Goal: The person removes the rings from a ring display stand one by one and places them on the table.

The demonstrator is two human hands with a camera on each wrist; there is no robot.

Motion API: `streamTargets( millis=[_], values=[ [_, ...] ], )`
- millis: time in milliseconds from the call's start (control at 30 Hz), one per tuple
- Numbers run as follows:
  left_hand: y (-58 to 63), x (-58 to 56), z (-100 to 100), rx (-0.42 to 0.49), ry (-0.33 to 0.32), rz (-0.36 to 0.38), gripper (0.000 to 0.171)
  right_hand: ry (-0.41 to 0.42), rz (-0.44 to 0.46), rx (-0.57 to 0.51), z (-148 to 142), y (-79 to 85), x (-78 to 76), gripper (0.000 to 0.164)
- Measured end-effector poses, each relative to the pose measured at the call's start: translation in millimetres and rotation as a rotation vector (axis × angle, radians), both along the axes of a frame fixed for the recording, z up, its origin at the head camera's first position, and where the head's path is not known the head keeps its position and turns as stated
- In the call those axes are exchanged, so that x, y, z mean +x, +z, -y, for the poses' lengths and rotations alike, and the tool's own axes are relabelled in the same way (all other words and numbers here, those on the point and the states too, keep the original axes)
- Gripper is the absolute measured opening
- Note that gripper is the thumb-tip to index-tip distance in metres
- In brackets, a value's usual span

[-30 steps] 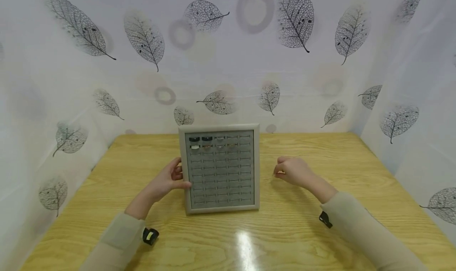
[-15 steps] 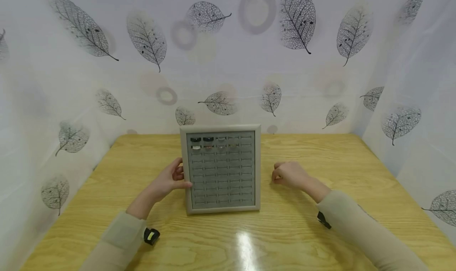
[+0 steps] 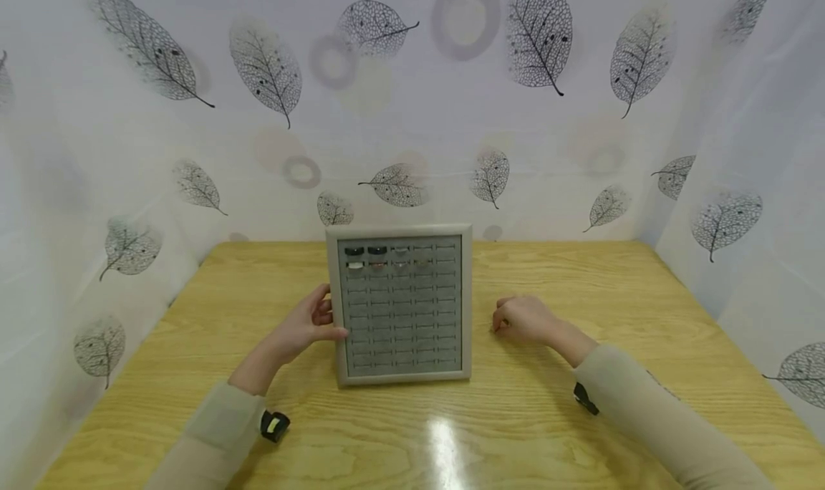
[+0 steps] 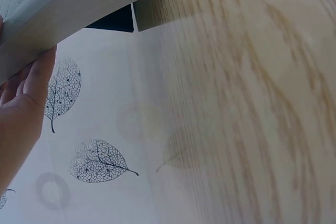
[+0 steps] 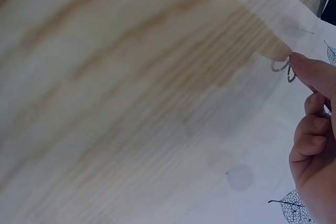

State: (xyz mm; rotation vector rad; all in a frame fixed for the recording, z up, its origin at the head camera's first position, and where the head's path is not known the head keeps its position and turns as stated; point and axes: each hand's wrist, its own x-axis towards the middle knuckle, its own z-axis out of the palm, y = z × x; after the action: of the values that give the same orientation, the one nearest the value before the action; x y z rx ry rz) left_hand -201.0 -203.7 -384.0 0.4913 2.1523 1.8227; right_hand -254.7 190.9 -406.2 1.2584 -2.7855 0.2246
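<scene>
Indistinct tiny loop [image 5: 289, 79] in right hand [image 3: 525, 319]

The wooden table [image 3: 515, 433] bears a ring display [image 3: 402, 319].

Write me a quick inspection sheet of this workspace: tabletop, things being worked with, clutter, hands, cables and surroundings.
Surface: wood-grain table, with a bright reflection near the front.
Job's things: framed display board standing on the table, rings in its top two rows; small beaded loop, apart from the board.
Clutter: nothing seen.
Hands: left hand grips the board's left edge; right hand pinches the loop.
Cables: nothing seen.
Surroundings: pale leaf-printed backdrop.
</scene>
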Motion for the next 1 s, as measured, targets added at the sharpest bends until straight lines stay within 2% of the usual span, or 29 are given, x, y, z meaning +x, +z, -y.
streamTargets(
  millis=[133, 567, 1000],
  values=[
    [0.2, -0.3, -0.2, 0.002, 0.000, -0.001, 0.085, -0.009, 0.027, 0.014, -0.6, -0.5, -0.1, 0.004],
    [-1.3, -1.5, -0.3, -0.009, 0.000, 0.001, 0.083, -0.009, 0.036, 0.028, -4.7, 0.5, -0.1, 0.003],
    [0.2, -1.0, -0.3, -0.007, -0.001, 0.001, 0.083, -0.045, 0.061, -0.017, -7.6, 2.7, -0.4, 0.004]
  ],
)
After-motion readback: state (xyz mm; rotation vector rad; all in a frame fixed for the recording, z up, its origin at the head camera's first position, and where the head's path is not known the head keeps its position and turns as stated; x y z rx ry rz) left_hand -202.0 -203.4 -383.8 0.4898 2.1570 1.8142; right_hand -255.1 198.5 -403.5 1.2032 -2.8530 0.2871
